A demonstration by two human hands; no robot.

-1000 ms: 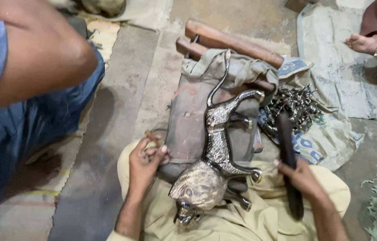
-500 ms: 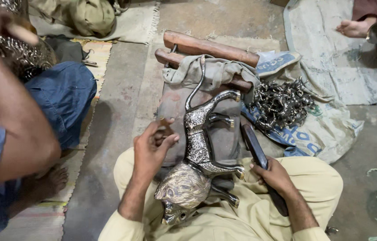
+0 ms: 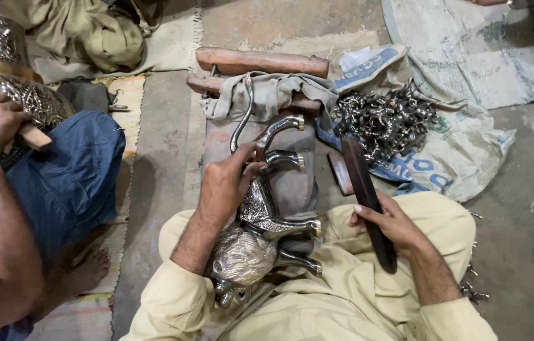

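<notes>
Left hand (image 3: 224, 186) has moved onto the metal lion (image 3: 260, 233), pressing its back; right hand (image 3: 388, 221) now grips the dark bar (image 3: 368, 196) lowered mid-frame.

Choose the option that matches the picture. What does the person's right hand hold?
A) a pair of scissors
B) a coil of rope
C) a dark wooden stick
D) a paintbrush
C: the right hand grips a long dark wooden stick, held beside the silver metal animal figure that the left hand rests on.
</notes>
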